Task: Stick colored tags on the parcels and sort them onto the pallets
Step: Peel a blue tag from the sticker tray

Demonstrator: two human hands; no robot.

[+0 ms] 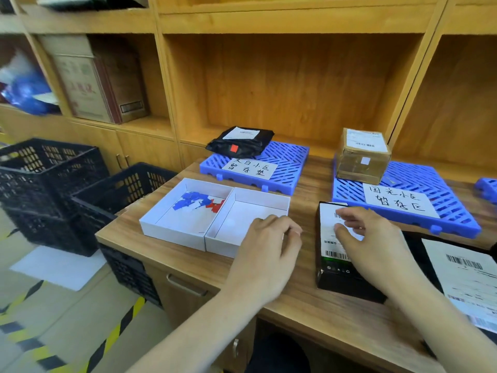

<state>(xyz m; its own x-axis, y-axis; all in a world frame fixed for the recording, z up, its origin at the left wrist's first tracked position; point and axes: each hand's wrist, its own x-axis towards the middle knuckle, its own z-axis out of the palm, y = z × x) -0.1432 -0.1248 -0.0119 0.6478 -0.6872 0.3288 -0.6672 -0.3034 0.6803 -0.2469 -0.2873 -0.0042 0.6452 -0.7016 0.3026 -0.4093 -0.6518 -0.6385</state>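
Observation:
A black box parcel [334, 278] with a white barcode label lies on the wooden desk [295, 305] in front of me. My right hand [373, 238] rests on its label with fingers spread; no tag shows under it. My left hand [269, 251] is curled, fingertips pinched, over the near corner of an empty white tray [242, 211]. Beside it, another white tray [172, 227] holds blue, white and red tags [195, 201]. The left blue pallet [287, 162] carries a black bag parcel [242, 142] with a red tag. On the right blue pallet [403, 176] stands a cardboard box [363, 160] with a white tag.
A dark flat parcel [470, 278] with a large shipping label lies at the right edge. A third blue pallet [486, 187] peeks in at far right. Two black plastic crates [45, 189] [121, 189] stand left of the desk. Wooden shelving rises behind the pallets.

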